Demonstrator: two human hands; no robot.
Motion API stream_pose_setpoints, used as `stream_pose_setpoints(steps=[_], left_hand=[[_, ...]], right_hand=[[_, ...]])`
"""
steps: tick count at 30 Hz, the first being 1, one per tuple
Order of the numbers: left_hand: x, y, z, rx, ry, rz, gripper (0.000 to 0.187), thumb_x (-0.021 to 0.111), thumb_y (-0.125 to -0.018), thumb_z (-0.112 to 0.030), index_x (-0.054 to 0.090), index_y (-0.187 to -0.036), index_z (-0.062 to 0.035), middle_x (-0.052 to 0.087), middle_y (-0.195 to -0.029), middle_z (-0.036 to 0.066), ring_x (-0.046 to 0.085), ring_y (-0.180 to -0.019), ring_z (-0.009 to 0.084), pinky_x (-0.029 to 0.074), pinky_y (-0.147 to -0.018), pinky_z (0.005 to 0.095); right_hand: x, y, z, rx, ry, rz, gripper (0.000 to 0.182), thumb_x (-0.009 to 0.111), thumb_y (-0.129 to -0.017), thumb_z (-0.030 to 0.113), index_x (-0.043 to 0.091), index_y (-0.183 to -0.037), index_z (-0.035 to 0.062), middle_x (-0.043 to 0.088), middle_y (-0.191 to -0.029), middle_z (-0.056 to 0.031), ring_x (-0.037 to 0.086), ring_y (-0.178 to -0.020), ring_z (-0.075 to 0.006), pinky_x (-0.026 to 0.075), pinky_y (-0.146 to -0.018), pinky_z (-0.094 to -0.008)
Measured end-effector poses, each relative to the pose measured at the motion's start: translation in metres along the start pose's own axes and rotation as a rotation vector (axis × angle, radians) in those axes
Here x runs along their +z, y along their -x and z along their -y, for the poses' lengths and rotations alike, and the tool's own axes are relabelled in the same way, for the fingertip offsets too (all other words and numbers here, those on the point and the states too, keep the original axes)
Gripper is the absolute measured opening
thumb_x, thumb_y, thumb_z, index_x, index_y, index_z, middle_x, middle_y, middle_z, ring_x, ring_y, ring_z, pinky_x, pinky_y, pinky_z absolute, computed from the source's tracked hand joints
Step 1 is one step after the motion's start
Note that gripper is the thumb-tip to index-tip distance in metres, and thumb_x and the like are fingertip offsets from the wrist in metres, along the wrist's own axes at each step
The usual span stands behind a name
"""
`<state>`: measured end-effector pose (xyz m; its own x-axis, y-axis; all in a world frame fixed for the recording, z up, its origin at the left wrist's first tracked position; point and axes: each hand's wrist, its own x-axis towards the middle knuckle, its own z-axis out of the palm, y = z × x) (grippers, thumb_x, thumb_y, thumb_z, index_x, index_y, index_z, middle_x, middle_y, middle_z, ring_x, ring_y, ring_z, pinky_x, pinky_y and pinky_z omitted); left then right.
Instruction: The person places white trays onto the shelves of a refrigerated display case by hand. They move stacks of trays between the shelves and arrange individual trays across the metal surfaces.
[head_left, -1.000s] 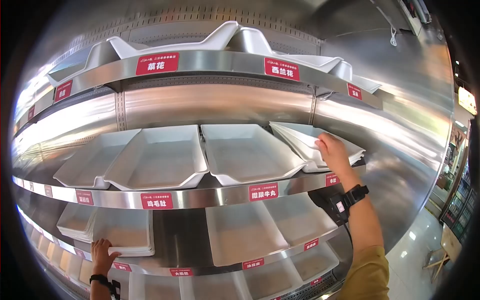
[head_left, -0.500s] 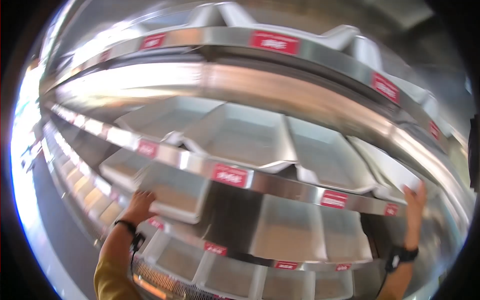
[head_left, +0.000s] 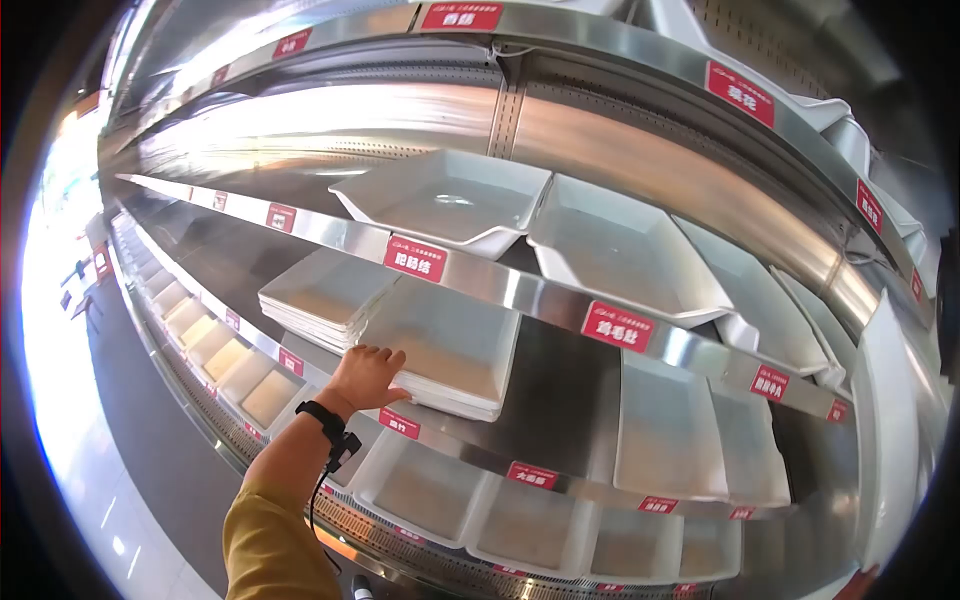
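My left hand (head_left: 368,380) is at the front corner of a stack of shallow white trays (head_left: 440,345) on the middle shelf. Its fingers curl at the rim, with the thumb along the front edge. Left of it is another stack of white trays (head_left: 330,290). At the far right, a white tray (head_left: 885,440) stands nearly upright, off the shelf. Only a few fingertips of my right hand (head_left: 862,581) show, at this tray's lower edge. The rest of that hand is out of frame.
Large white trays (head_left: 625,240) stand on the shelf above, behind a metal rail (head_left: 520,290) with red labels. More trays (head_left: 670,430) lie to the right. A lower row of white bins (head_left: 425,490) runs below. A floor aisle (head_left: 150,450) lies left.
The view has swung, shifting the shelves right and slightly upward in it. My right hand has dropped from the upper tray's rim to the lower right edge. My left hand stays at the stack.
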<state>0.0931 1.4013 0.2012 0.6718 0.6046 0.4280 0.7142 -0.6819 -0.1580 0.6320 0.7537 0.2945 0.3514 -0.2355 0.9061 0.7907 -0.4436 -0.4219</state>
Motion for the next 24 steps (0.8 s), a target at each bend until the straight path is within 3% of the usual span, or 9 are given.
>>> stream_pose_setpoints(steps=[2, 3, 5, 6, 7, 8, 13, 18, 24], left_hand=[[0.003, -0.002, 0.023, -0.028, 0.009, 0.052, 0.054, 0.076, -0.072, -0.05, 0.056, -0.099, -0.007, 0.066, -0.085, 0.011, 0.067, -0.083, 0.0302, 0.051, -0.078, 0.0425], [0.004, -0.002, 0.037, -0.002, 0.014, 0.04, 0.055, 0.075, -0.073, -0.051, 0.056, -0.099, -0.007, 0.067, -0.085, 0.012, 0.067, -0.083, 0.0309, 0.051, -0.077, 0.0431], [0.017, 0.002, 0.064, 0.045, 0.039, -0.05, 0.056, 0.076, -0.072, -0.051, 0.055, -0.1, -0.0069, 0.067, -0.084, 0.012, 0.067, -0.082, 0.032, 0.051, -0.077, 0.0432], [0.023, 0.003, 0.079, 0.046, 0.078, -0.042, 0.057, 0.078, -0.071, -0.049, 0.056, -0.102, -0.0064, 0.067, -0.083, 0.011, 0.068, -0.083, 0.0321, 0.051, -0.077, 0.0429], [0.016, 0.005, 0.087, 0.001, 0.09, 0.034, 0.058, 0.08, -0.068, -0.047, 0.057, -0.102, -0.0064, 0.067, -0.083, 0.012, 0.068, -0.084, 0.0319, 0.052, -0.076, 0.0429], [0.016, 0.01, 0.099, 0.01, 0.103, -0.01, 0.059, 0.083, -0.065, -0.046, 0.058, -0.101, -0.006, 0.067, -0.084, 0.012, 0.068, -0.083, 0.0321, 0.052, -0.075, 0.0432], [0.01, 0.037, 0.163, 0.012, 0.109, 0.027, 0.061, 0.084, -0.063, -0.046, 0.057, -0.099, -0.0046, 0.067, -0.083, 0.013, 0.067, -0.081, 0.0336, 0.052, -0.073, 0.0439], [0.002, 0.065, 0.205, -0.071, 0.085, 0.034, 0.059, 0.086, -0.061, -0.041, 0.057, -0.097, -0.0048, 0.067, -0.083, 0.013, 0.067, -0.081, 0.0338, 0.052, -0.071, 0.0437], [0.004, 0.085, 0.247, -0.204, -0.016, 0.01, 0.057, 0.088, -0.059, -0.037, 0.057, -0.094, -0.0044, 0.067, -0.085, 0.015, 0.067, -0.08, 0.0362, 0.052, -0.069, 0.045]], right_hand=[[-0.048, 0.045, 0.019, 0.044, -0.133, -0.013, 0.026, 0.065, -0.093, 0.019, 0.065, -0.106, -0.0035, 0.065, -0.093, -0.0153, 0.063, -0.085, -0.0277, 0.052, -0.075, -0.04], [-0.078, 0.067, 0.028, -0.083, 0.596, 0.109, 0.029, 0.067, -0.092, 0.02, 0.063, -0.109, -0.0032, 0.066, -0.096, -0.0153, 0.062, -0.082, -0.025, 0.052, -0.072, -0.0387], [-0.085, 0.115, 0.138, 0.382, 0.526, 0.002, 0.03, 0.072, -0.088, 0.016, 0.062, -0.109, -0.0037, 0.067, -0.099, -0.0164, 0.062, -0.082, -0.0249, 0.052, -0.072, -0.0355], [-0.127, 0.129, 0.044, 0.449, -0.38, 0.025, 0.042, 0.058, -0.1, 0.019, 0.047, -0.134, -0.0016, 0.055, -0.129, -0.0153, 0.054, -0.117, -0.0227, 0.04, -0.106, -0.0349], [-0.133, 0.147, 0.069, 0.483, -0.516, 0.028, 0.038, 0.055, -0.101, 0.018, 0.048, -0.134, -0.0006, 0.054, -0.132, -0.0158, 0.052, -0.12, -0.0242, 0.039, -0.11, -0.0383], [-0.109, 0.164, 0.166, 0.446, -0.477, -0.007, 0.039, 0.059, -0.097, 0.016, 0.049, -0.131, -0.0002, 0.057, -0.126, -0.0131, 0.055, -0.113, -0.0203, 0.042, -0.101, -0.0338], [-0.08, 0.205, 0.294, 0.504, -0.762, 0.155, 0.042, 0.064, -0.093, 0.015, 0.047, -0.127, -0.0026, 0.057, -0.127, -0.0151, 0.054, -0.118, -0.0237, 0.039, -0.108, -0.0396], [-0.052, 0.235, 0.325, 0.483, -0.793, 0.361, 0.046, 0.063, -0.093, 0.012, 0.046, -0.133, -0.0006, 0.055, -0.132, -0.0149, 0.053, -0.123, -0.0235, 0.038, -0.109, -0.0392], [0.002, 0.243, 0.406, 0.58, -0.679, 0.575, 0.034, 0.076, -0.073, 0.006, 0.055, -0.1, 0.0042, 0.056, -0.093, -0.002, 0.053, -0.086, -0.01, 0.042, -0.078, -0.024]])
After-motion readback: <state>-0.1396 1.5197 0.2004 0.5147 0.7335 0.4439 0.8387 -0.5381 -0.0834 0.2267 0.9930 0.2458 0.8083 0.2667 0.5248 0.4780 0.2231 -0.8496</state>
